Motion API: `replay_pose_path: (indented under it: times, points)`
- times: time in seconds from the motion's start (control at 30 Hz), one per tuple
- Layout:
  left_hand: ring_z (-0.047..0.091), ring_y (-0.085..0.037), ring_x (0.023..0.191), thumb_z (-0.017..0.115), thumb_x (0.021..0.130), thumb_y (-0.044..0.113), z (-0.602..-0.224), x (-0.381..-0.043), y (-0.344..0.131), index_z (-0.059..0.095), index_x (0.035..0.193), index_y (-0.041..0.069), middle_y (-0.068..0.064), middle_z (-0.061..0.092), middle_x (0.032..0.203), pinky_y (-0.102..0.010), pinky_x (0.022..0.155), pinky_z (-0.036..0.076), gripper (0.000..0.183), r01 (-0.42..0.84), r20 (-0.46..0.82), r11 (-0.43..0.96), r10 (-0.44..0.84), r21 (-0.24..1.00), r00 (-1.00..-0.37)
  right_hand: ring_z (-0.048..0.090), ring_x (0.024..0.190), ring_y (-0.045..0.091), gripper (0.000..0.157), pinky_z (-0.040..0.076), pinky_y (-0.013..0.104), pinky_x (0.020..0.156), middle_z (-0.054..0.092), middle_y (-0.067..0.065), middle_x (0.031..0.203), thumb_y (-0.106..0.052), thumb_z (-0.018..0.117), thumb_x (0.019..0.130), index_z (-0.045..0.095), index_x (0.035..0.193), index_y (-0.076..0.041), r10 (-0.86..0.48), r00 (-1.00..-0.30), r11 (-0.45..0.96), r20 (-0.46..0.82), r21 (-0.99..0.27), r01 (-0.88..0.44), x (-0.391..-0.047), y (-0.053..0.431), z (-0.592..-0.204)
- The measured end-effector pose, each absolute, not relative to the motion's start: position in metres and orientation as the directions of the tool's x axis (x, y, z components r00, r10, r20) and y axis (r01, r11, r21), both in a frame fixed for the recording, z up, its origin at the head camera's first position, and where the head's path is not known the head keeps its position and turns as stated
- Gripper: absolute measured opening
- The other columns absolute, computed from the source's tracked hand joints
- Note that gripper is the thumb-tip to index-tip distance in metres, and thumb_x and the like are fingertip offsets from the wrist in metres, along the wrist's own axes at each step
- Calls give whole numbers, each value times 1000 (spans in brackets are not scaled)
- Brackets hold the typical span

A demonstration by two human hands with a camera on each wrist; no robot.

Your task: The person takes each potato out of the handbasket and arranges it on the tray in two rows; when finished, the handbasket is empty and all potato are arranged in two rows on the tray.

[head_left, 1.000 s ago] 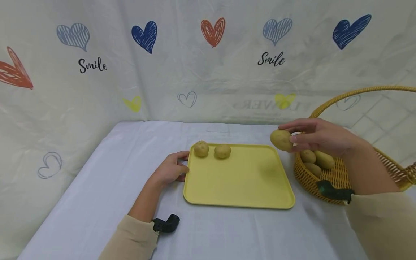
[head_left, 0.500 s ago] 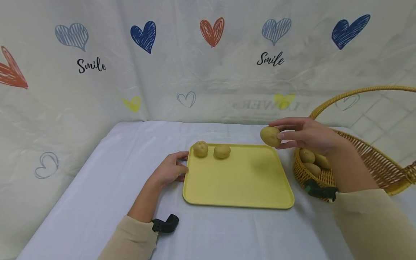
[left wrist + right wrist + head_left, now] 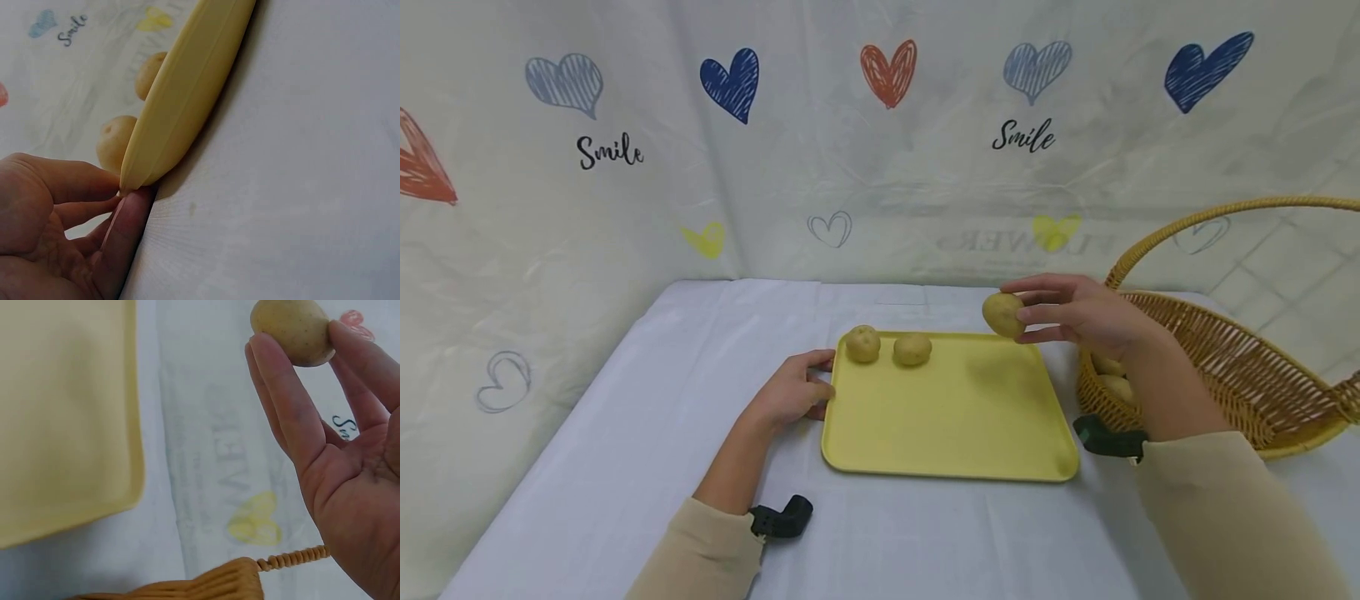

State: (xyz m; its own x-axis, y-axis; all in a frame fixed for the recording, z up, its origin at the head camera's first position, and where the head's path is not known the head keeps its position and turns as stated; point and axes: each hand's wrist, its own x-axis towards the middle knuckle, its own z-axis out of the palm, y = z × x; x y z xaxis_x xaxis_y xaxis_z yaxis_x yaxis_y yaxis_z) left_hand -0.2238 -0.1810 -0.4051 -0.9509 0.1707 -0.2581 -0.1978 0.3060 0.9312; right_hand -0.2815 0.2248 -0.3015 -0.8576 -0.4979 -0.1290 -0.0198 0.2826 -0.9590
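In the head view my right hand (image 3: 1086,315) pinches a potato (image 3: 1002,315) between thumb and fingertips, held up over the far right corner of a yellow tray (image 3: 947,417). The right wrist view shows that same potato (image 3: 292,331) at the fingertips, apart from the palm. My left hand (image 3: 792,388) is at the tray's left edge. In the left wrist view its thumb and fingers pinch the tray's rim (image 3: 134,169). Two potatoes lie along the tray's far edge: one in the left corner (image 3: 862,344), the other just right of it (image 3: 912,349).
A wicker basket (image 3: 1285,379) with a tall arched handle (image 3: 1195,218) stands right of the tray. Potatoes (image 3: 1117,387) inside it are partly hidden by the right forearm. White cloth (image 3: 880,533) covers the table, and a printed curtain (image 3: 820,158) hangs behind.
My right hand has carried the potato leftward, from beside the basket to over the tray's far right corner. The left hand and the two potatoes on the tray stay in place.
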Motion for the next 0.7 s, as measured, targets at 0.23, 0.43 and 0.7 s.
replay_pose_path:
  times: [0.23, 0.43, 0.7]
  points:
    - [66, -21, 97, 59, 90, -4, -405, -222, -182, 41, 158, 7, -11, 52, 145, -34, 71, 63, 71, -204, -264, 316, 158, 926, -952, 68, 111, 15, 54, 59, 42, 98, 55, 5, 137, -11, 67, 100, 50, 151, -4, -508, -848, 269, -148, -963, 6, -286, 211, -309]
    - [67, -20, 95, 58, 90, -4, -405, -223, -183, 41, 158, 6, -13, 51, 145, -33, 70, 63, 71, -187, -247, 315, 162, 930, -955, 69, 112, 16, 51, 59, 44, 98, 59, 5, 136, -9, 67, 100, 52, 148, -1, -538, -831, 268, -143, -963, -8, -290, 198, -319]
    - [67, -18, 91, 57, 89, -6, -403, -221, -182, 40, 158, 4, -16, 51, 145, -33, 70, 63, 71, -176, -238, 303, 182, 937, -954, 69, 109, 18, 53, 58, 48, 100, 54, 20, 144, -9, 70, 97, 53, 146, 0, -531, -822, 335, -207, -942, 21, -293, 183, -337]
